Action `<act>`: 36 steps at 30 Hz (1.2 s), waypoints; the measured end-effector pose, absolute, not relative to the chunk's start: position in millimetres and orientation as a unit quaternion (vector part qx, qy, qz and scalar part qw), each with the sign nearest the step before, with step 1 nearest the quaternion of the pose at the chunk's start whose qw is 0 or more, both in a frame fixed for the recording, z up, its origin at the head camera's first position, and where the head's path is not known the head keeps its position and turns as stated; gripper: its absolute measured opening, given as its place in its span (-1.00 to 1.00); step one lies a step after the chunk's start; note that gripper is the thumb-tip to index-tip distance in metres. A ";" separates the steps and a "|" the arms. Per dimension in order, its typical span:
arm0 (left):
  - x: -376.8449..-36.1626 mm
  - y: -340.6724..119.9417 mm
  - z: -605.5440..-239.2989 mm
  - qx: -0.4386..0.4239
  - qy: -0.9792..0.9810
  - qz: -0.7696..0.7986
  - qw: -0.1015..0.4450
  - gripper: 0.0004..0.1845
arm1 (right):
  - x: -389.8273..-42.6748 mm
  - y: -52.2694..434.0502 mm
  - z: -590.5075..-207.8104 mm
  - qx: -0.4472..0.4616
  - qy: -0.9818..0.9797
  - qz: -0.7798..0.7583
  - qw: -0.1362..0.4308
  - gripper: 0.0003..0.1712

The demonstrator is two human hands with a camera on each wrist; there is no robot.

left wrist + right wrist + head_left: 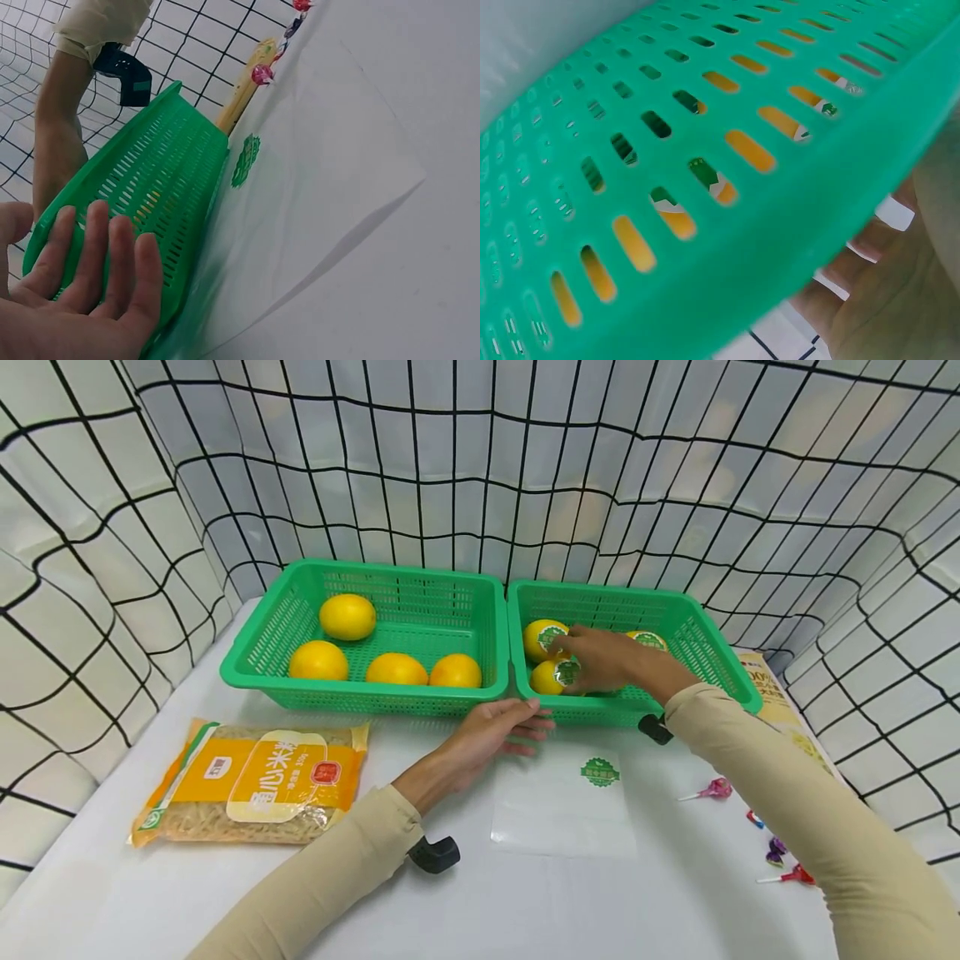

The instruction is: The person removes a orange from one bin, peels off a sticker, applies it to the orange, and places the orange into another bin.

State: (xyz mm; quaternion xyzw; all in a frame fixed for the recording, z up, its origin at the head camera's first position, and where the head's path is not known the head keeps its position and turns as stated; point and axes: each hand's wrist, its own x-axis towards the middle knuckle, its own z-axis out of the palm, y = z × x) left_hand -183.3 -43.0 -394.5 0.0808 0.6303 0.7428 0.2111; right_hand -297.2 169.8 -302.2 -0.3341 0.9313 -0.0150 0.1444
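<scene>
My right hand (600,662) reaches into the right green basket (720,652), its fingers beside yellow fruits with green-and-white stickers. One such fruit (542,639) lies at the basket's left, and another stickered fruit (550,678) sits in front of it, next to the fingers. Whether the hand grips one is hidden; the right wrist view shows mostly basket wall. My left hand (491,735), its fingers extended, is at the front of the baskets near where they meet, holding nothing. A clear plastic bag (558,810) with a green sticker (600,772) lies flat on the table.
The left green basket (255,647) holds several orange-yellow fruits (318,661). An orange-and-clear food packet (255,781) lies at left. Lollipops (716,788) and small wrapped candies (777,850) are at right, near a yellow packet (780,702). Black netting surrounds the table.
</scene>
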 end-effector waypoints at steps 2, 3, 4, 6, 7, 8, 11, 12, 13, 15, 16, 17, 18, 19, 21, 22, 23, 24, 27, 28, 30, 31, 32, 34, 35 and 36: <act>-180.6 -45.1 -392.9 0.094 0.643 0.726 0.223 -0.55 | -296.4 170.6 -302.8 -0.331 0.932 -0.015 0.146 -0.31; -178.7 -46.4 -391.7 0.104 0.652 0.715 0.229 -0.56 | -296.3 171.3 -303.0 -0.328 0.933 -0.015 0.145 -0.32; -176.5 -47.8 -390.4 0.116 0.660 0.704 0.236 -0.56 | -295.9 172.4 -302.6 -0.327 0.934 -0.016 0.145 -0.31; -171.6 -51.3 -385.6 0.144 0.677 0.678 0.247 -0.57 | -294.1 174.6 -300.3 -0.318 0.937 -0.023 0.141 -0.30; -169.3 -53.1 -382.6 0.157 0.683 0.668 0.251 -0.58 | -292.9 176.6 -299.1 -0.314 0.939 -0.029 0.135 -0.29; -167.5 -55.1 -378.9 0.172 0.690 0.657 0.252 -0.59 | -291.4 178.6 -297.4 -0.309 0.942 -0.039 0.127 -0.29; -163.5 -64.3 -362.4 0.212 0.707 0.631 0.237 -0.60 | -283.4 182.4 -290.7 -0.302 0.945 -0.083 0.093 -0.31; -163.2 -68.6 -355.6 0.220 0.714 0.624 0.229 -0.61 | -280.0 183.1 -289.4 -0.303 0.944 -0.102 0.080 -0.32; -163.5 -73.5 -348.8 0.227 0.720 0.619 0.217 -0.60 | -275.8 183.0 -288.7 -0.303 0.943 -0.121 0.069 -0.32; -165.4 -84.4 -335.7 0.233 0.732 0.612 0.190 -0.60 | -265.9 180.9 -289.8 -0.306 0.938 -0.159 0.048 -0.33; -167.1 -90.5 -330.3 0.228 0.739 0.608 0.178 -0.59 | -260.9 178.9 -292.2 -0.308 0.935 -0.172 0.039 -0.33; -169.2 -96.6 -325.3 0.224 0.744 0.607 0.166 -0.59 | -255.8 176.4 -295.4 -0.309 0.932 -0.186 0.031 -0.33; -171.8 -102.6 -321.4 0.219 0.749 0.606 0.155 -0.59 | -250.6 173.6 -299.5 -0.312 0.929 -0.199 0.022 -0.33; -174.5 -108.7 -318.2 0.214 0.752 0.607 0.145 -0.59 | -245.6 170.3 -304.4 -0.310 0.928 -0.206 0.014 -0.32; -180.0 -120.6 -313.3 0.199 0.762 0.603 0.126 -0.58 | -236.2 162.2 -314.4 -0.311 0.926 -0.216 -0.003 -0.32; -183.4 -126.0 -311.8 0.192 0.768 0.600 0.116 -0.58 | -231.9 158.4 -319.7 -0.308 0.926 -0.216 -0.010 -0.31; -186.8 -131.4 -310.3 0.190 0.773 0.596 0.106 -0.59 | -227.9 154.1 -324.6 -0.304 0.927 -0.218 -0.016 -0.31; -190.4 -136.8 -309.0 0.183 0.781 0.590 0.095 -0.58 | -224.7 149.9 -329.5 -0.301 0.928 -0.220 -0.024 -0.30; -204.6 -155.0 -304.9 0.169 0.805 0.563 0.079 -0.54 | -218.2 137.1 -340.2 -0.296 0.928 -0.219 -0.047 -0.31; -209.9 -161.3 -303.4 0.164 0.813 0.553 0.078 -0.53 | -217.5 133.5 -342.9 -0.296 0.928 -0.218 -0.054 -0.31; -220.9 -173.7 -299.8 0.151 0.833 0.525 0.089 -0.50 | -216.7 127.7 -347.3 -0.298 0.928 -0.215 -0.069 -0.33; -226.1 -179.5 -297.9 0.147 0.842 0.508 0.101 -0.48 | -216.4 125.4 -348.7 -0.298 0.928 -0.211 -0.075 -0.33; -231.2 -185.1 -296.4 0.143 0.853 0.489 0.112 -0.47 | -216.2 123.9 -349.9 -0.297 0.929 -0.208 -0.078 -0.34; -240.6 -195.0 -293.2 0.137 0.876 0.441 0.139 -0.44 | -216.1 121.6 -351.9 -0.295 0.930 -0.201 -0.085 -0.34; -244.9 -199.3 -291.9 0.134 0.885 0.417 0.155 -0.43 | -215.9 120.9 -352.5 -0.295 0.931 -0.198 -0.086 -0.34; -249.0 -203.1 -290.9 0.132 0.894 0.393 0.172 -0.41 | -215.5 120.6 -353.1 -0.293 0.931 -0.197 -0.087 -0.34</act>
